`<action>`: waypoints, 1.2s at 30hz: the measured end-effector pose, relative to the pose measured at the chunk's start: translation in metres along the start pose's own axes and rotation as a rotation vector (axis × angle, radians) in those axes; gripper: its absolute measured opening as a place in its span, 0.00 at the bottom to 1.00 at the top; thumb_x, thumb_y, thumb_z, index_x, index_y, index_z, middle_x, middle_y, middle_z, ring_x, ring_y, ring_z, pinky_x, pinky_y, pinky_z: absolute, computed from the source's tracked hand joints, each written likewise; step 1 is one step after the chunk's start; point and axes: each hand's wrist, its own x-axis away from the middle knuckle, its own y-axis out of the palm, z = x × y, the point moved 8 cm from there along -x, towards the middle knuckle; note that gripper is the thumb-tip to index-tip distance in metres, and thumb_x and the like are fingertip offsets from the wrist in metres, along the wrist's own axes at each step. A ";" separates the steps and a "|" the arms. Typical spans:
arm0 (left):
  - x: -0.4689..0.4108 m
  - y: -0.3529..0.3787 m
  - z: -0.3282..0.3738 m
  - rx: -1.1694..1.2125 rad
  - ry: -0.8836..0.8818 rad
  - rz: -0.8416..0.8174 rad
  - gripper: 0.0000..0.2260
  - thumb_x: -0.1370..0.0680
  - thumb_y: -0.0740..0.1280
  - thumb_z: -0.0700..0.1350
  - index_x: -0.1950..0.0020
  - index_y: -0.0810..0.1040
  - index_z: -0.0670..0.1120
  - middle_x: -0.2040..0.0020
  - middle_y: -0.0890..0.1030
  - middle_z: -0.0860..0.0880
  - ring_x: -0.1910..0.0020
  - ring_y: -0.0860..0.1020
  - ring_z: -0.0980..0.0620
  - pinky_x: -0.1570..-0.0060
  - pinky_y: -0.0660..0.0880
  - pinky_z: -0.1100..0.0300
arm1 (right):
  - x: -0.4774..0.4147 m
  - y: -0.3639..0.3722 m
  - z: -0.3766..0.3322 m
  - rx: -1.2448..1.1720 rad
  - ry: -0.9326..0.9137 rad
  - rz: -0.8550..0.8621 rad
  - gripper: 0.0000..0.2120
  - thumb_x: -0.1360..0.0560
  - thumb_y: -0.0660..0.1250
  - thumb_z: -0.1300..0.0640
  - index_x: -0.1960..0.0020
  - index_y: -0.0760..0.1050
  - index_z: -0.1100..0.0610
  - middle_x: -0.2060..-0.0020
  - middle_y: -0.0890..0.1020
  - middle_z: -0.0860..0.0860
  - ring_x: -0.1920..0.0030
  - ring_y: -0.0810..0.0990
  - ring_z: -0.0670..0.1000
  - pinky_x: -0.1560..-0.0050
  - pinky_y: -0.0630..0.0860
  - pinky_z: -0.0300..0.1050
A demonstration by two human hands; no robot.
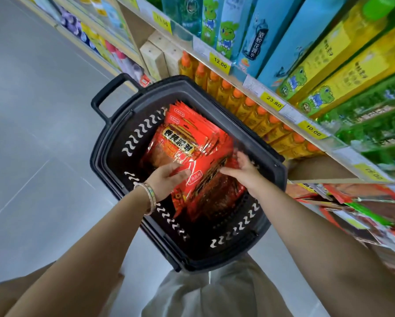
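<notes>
A black shopping basket [109,143] stands on the floor in front of me, holding several red snack packets [185,138] stacked on edge. My left hand [166,178], a bracelet on its wrist, grips the near end of the packets with the thumb on top. My right hand [242,170] reaches into the basket from the right and holds the same bundle, its fingers curled round the packets' right edge. The fingertips of both hands are partly hidden by the wrappers.
A shelf unit runs along the right: orange-capped yellow bottles [244,104] right behind the basket, blue and green boxes [283,42] above, yellow price tags [273,101] on the rails, more packets [356,209] on a lower shelf. Grey tiled floor [31,133] lies to the left.
</notes>
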 end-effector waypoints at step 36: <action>0.142 -0.002 0.137 0.162 0.488 0.352 0.06 0.27 0.72 0.50 0.58 0.82 0.49 0.66 0.82 0.52 0.67 0.79 0.53 0.64 0.77 0.56 | 0.244 -0.105 -0.009 -0.178 -0.456 0.848 0.13 0.22 0.65 0.50 0.63 0.71 0.54 0.67 0.75 0.45 0.63 0.73 0.45 0.57 0.69 0.38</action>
